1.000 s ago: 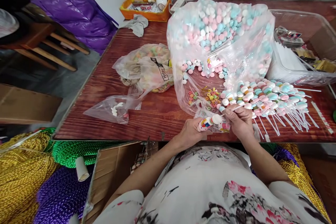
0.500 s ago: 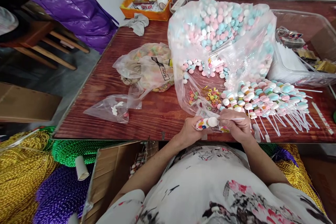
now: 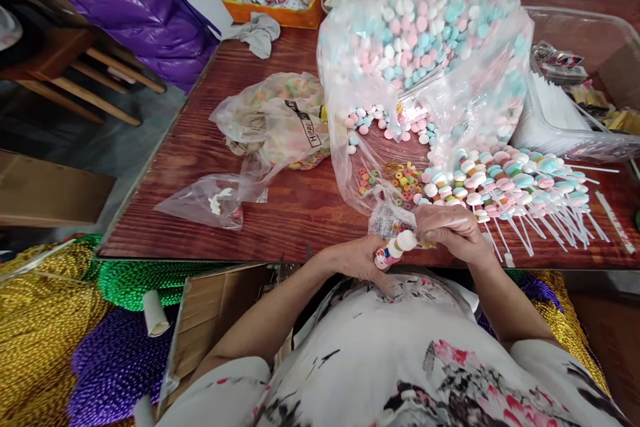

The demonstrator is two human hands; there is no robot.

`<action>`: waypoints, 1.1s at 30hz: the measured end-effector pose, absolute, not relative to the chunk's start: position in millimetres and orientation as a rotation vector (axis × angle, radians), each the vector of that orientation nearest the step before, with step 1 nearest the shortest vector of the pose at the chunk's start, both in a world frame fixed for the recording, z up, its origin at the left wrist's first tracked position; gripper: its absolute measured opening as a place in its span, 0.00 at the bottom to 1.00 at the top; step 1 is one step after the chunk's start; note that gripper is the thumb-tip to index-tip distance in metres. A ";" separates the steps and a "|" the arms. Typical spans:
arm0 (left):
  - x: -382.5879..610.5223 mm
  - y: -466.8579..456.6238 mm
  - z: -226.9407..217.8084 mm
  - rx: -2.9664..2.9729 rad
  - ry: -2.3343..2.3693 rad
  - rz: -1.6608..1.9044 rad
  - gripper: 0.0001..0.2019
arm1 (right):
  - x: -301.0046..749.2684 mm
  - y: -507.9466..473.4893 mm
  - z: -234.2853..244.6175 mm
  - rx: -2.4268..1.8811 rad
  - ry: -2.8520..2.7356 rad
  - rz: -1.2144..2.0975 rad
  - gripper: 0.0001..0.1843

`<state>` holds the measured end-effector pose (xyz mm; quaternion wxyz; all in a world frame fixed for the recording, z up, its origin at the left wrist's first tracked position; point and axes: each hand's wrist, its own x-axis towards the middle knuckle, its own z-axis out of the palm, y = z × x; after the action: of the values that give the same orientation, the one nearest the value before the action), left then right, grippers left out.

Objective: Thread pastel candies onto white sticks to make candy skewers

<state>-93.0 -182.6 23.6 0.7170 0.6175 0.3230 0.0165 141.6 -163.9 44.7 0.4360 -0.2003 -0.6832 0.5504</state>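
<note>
Left hand (image 3: pixel 361 259) curled round a small patterned bottle (image 3: pixel 392 251), tilted, white top toward the right hand, near the table's (image 3: pixel 280 217) front edge. Right hand (image 3: pixel 451 232): fingers drawn together, pinching a white stick (image 3: pixel 455 222). Stick's inner end hidden; cannot tell whether it meets the bottle. Step in hand, my reading: bringing stick and bottle top together. Next move calls for a steady bottle, light pinch, careful aim. Pile of beaded sticks (image 3: pixel 525 179) just beyond right hand.

We lose part of bottle (image 3: pixel 388 255) in left hand (image 3: pixel 363 258); pattern on packet (image 3: pixel 391 221) just beyond, too small; tub (image 3: pixel 600 141) beyond right hand (image 3: pixel 453 230), cut off.
</note>
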 end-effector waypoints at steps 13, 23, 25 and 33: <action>-77.6 -177.6 20.1 1.362 0.863 0.343 0.21 | 132.9 -166.9 35.1 -0.603 -1.527 1.311 0.07; -67.8 -186.0 22.0 1.087 0.939 0.431 0.24 | 124.0 -166.4 26.9 -0.760 -1.447 1.383 0.09; -65.9 -185.5 19.9 1.076 0.958 0.446 0.26 | 123.6 -167.9 28.4 -0.755 -1.471 1.396 0.11; -78.9 -177.7 32.2 1.072 0.756 0.155 0.22 | 148.4 -162.5 51.3 -0.429 -1.779 1.311 0.07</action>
<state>-78.9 -177.7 32.2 0.7897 0.4978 0.3512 0.0718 148.4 -162.5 51.3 0.4306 -0.1722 -0.7133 0.5254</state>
